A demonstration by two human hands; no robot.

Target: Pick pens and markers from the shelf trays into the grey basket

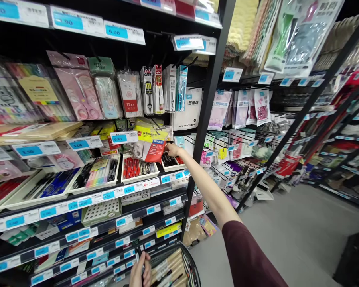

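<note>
My right hand (171,150) reaches far out to the stationery shelf and pinches the edge of a red and white hanging packet (154,150). Just below it sit white trays of pens (140,168) and black pens (169,160). At the bottom edge of the view my left hand (140,273) is closed around the rim of a black wire basket (189,259). Inside the basket lie several long tan packs (169,267).
Black shelving (211,91) carries hanging packs of scissors (80,89), pens and blue price tags (124,137). Further right, wire racks (242,159) hold more small goods. A grey floor aisle (290,235) runs to the right, with shelves on its far side.
</note>
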